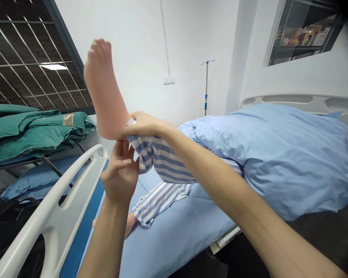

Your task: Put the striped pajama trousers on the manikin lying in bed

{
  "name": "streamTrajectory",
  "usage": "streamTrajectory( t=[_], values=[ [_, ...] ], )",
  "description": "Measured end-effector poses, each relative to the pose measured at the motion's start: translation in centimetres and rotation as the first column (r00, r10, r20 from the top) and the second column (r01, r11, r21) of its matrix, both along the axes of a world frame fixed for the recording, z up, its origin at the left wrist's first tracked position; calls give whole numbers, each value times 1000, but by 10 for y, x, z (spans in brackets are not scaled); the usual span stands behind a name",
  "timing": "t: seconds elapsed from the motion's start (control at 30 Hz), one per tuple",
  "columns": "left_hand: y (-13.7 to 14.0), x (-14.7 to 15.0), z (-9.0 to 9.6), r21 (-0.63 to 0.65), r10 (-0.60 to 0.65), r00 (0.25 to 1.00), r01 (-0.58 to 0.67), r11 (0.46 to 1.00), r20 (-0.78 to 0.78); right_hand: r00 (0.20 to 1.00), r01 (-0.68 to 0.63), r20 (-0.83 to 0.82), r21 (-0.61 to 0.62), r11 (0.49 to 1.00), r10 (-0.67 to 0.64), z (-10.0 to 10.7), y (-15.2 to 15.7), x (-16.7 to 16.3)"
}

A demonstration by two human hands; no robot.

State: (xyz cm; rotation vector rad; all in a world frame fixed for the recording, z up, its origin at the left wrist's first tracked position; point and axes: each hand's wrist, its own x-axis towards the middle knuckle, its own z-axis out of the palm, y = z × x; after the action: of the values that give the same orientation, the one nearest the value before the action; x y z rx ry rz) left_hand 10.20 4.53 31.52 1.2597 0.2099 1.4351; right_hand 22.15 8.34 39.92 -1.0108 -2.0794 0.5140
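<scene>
Right hand: I have my right hand (142, 124) clasped round the ankle end of the raised leg (169, 164), thumb on the near side and fingers over the top, right at the striped cuff.
Left hand: my left hand (120, 173) is below it, palm upward, its fingers reaching up to the underside of the heel – I cannot tell from here whether that grip is closing on anything or only supporting.
Raised foot: the smooth, mannequin-like foot (104, 88) stands with its toes up, left of my right hand and well above the bed sheet (185, 231).
Trousers: blue and white stripes, the fabric bunched near the raised ankle and running right to the blue quilt (301, 162).
Other leg: the lower leg (162, 199), in the same stripes, lies on the sheet; my left forearm hides part of its foot.
Bed: I see a pale footboard (88, 181) at the left and a headboard (278, 101) behind the quilt.
Left side: folded green fabric (31, 131) lies beyond the footboard, beneath a barred window (31, 58).
Back wall: a wall socket (168, 80) and, to its right, a hooked drip stand (206, 85) – farther right, shelves (301, 50) with goods show through an opening.
</scene>
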Motion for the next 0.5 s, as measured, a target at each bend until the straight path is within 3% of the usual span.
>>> streamTrajectory(
  t=[0.17, 0.3, 0.4, 0.5],
  values=[
    [-1, -37, -40, -151, 21, 997, -10, 988, 69, 989, 24, 144, 26, 999, -27, -48, 13, -45],
    [-6, -74, -93, -364, 64, 979, 11, 931, 194, 931, 106, 343, 63, 992, -121, -111, 15, -87],
    [-13, -99, -144, -561, 199, 929, 11, 828, 312, 883, 101, 450, 89, 991, -130, -171, 11, -118],
    [-23, -117, -198, -723, 328, 876, 33, 690, 353, 832, 68, 550, 26, 997, -71, -231, 3, -142]
  ],
)
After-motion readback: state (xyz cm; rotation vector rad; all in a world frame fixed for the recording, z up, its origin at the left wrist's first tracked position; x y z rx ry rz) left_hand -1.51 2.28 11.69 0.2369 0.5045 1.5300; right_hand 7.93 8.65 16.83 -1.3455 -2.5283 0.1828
